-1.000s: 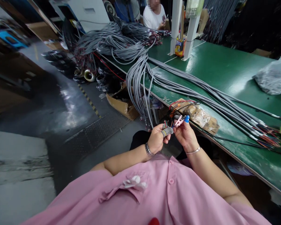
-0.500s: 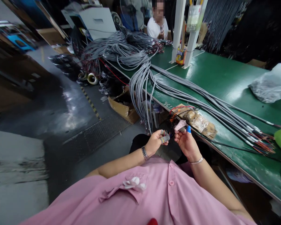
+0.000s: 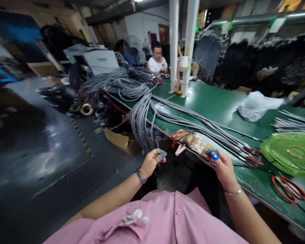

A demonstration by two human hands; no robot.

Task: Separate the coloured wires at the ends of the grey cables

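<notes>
My left hand (image 3: 151, 164) is closed in front of my lap, with grey covers on its fingers pressed together. What it pinches, if anything, is hidden. Just beyond it hang the looped grey cables (image 3: 139, 117), over the table's edge. My right hand (image 3: 223, 169), with a blue cover on the thumb, is closed at the table edge; I cannot make out anything between its fingertips. To its left is a wooden block (image 3: 194, 141) wrapped in clear tape. A pink clip (image 3: 180, 149) sits at the edge beside the block.
Long grey cables (image 3: 193, 118) with coloured wire ends run along the green table (image 3: 218, 98). On the right are a green basket (image 3: 292, 154), red-handled scissors (image 3: 288, 189) and a plastic bag (image 3: 256, 105). An open carton (image 3: 119, 139) stands below; a co-worker (image 3: 157, 62) sits behind.
My hands have moved apart, the right one out over the table's edge. The coloured wires at my left hand no longer show. The pink clip is now away from my right hand. My view has tilted up.
</notes>
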